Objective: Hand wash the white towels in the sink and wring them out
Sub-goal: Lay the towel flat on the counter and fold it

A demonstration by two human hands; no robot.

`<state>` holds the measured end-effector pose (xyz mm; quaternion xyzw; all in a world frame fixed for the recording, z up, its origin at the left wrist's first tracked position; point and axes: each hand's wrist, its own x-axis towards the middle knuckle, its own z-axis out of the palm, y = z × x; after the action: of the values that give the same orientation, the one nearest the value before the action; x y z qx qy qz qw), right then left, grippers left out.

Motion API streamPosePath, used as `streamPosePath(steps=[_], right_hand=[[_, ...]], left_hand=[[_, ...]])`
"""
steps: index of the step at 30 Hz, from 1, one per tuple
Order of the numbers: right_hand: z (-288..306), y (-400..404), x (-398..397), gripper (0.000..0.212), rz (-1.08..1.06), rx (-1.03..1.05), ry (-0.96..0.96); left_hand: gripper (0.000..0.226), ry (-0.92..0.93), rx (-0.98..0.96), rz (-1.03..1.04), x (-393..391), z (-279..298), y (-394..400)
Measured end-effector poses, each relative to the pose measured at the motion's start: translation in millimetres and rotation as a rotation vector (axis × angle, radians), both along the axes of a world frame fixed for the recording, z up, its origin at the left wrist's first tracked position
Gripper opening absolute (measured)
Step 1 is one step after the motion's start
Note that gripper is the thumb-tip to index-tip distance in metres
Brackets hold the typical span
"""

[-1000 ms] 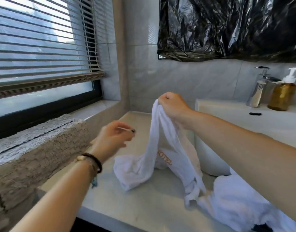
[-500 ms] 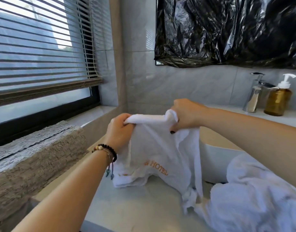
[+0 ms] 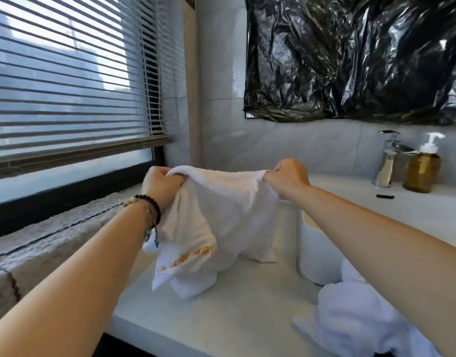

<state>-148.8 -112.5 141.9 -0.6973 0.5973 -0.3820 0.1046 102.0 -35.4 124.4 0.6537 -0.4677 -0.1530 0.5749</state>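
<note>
Both hands now grip one towel (image 3: 221,210): left hand (image 3: 161,185) has joined right hand (image 3: 288,176), stretching its top edge wide above the bench (image 3: 221,318), left of sink (image 3: 317,253). Likely sorting before washing; second towel (image 3: 355,320) heaped at front right edge.

1. Bare desk (image 3: 221,318) lies open in front of and below the hanging towel (image 3: 221,215), whose lower end rests on it
2. To the right the basin (image 3: 314,253) wall stands just beside the towel, narrowing that side
3. A heap of white towels (image 3: 350,318) fills the near right corner
4. The grey mat (image 3: 41,240) on the sill bounds the left edge
5. Tap (image 3: 386,158), soap bottle (image 3: 422,168) and a small dark clip (image 3: 385,196) stand at the far right, well apart from both hands
</note>
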Motion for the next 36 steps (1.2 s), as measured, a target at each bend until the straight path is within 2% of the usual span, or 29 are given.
streamPosePath(steps=[2, 4, 6, 8, 9, 10, 12, 13, 14, 16, 18, 20, 22, 23, 26, 28, 31, 33, 36], right_hand=[[-20.8, 5.3, 7.2, 0.013, -0.066, 0.062, 0.097], [-50.5, 7.7, 14.5, 0.009, -0.037, 0.278, -0.062], [-75.4, 15.7, 25.5, 0.005, 0.053, 0.539, -0.321], [-92.3, 21.4, 36.8, 0.004, 0.224, 0.527, -0.401], [-99.3, 25.2, 38.8, 0.007, 0.345, 0.449, -0.363], [-102.2, 35.6, 38.9, 0.026, 0.483, 0.375, -0.249], [-114.1, 49.5, 34.5, 0.072, 0.736, 0.274, 0.191], [-118.5, 54.8, 32.2, 0.086, 0.791, 0.230, 0.436], [-121.8, 58.9, 31.1, 0.093, 0.800, 0.199, 0.601], [-126.1, 59.8, 29.1, 0.101, 0.776, 0.206, 0.672], [-124.0, 55.9, 29.4, 0.113, 0.798, 0.244, 0.650], [-124.7, 53.2, 28.4, 0.125, 0.841, 0.266, 0.732], [-130.4, 52.8, 28.1, 0.115, 0.836, 0.190, 0.797], [-132.4, 52.6, 28.8, 0.098, 0.813, 0.136, 0.773], [-130.1, 54.5, 38.5, 0.029, 0.728, 0.026, 0.599], [-128.6, 56.3, 48.8, 0.015, 0.620, -0.008, 0.454], [-111.1, 57.4, 58.6, 0.012, 0.487, -0.018, 0.178], [-86.5, 59.6, 61.4, 0.022, 0.467, -0.031, 0.109], [-39.5, 76.5, 55.6, 0.028, 0.545, -0.003, 0.091]], left_hand=[[0.042, -0.184, 0.185, 0.073, 0.3, -35.5, -4.1], [0.052, -0.418, 0.317, 0.062, -5.6, -71.9, 4.2], [0.041, -0.547, 0.332, -0.089, -11.0, -93.8, 20.5], [0.036, -0.557, 0.356, -0.330, -11.6, -104.0, 39.0], [0.038, -0.562, 0.385, -0.433, -9.8, -106.4, 48.3], [0.042, -0.591, 0.423, -0.508, -7.7, -109.0, 56.9], [0.046, -0.764, 0.447, -0.549, -2.4, -117.3, 66.0], [0.043, -0.864, 0.417, -0.548, 0.6, -122.8, 65.0], [0.038, -0.936, 0.381, -0.551, 2.0, -125.8, 64.1], [0.039, -1.017, 0.368, -0.559, 3.7, -129.8, 62.7], [0.062, -1.065, 0.413, -0.586, 2.9, -130.5, 62.4], [0.091, -1.110, 0.493, -0.616, 3.8, -131.0, 67.0], [0.104, -1.117, 0.591, -0.583, 7.5, -129.6, 71.1], [0.101, -1.115, 0.606, -0.537, 9.3, -131.4, 69.9], [0.053, -1.198, 0.488, -0.331, 6.9, -136.8, 59.1], [0.032, -1.094, 0.392, -0.247, 1.6, -135.6, 51.6], [0.012, -0.684, 0.214, -0.186, -1.9, -118.3, 44.2], [0.013, -0.492, 0.078, -0.185, -1.9, -94.4, 45.9], [0.025, -0.171, -0.072, -0.365, -2.0, -49.4, 60.5]])
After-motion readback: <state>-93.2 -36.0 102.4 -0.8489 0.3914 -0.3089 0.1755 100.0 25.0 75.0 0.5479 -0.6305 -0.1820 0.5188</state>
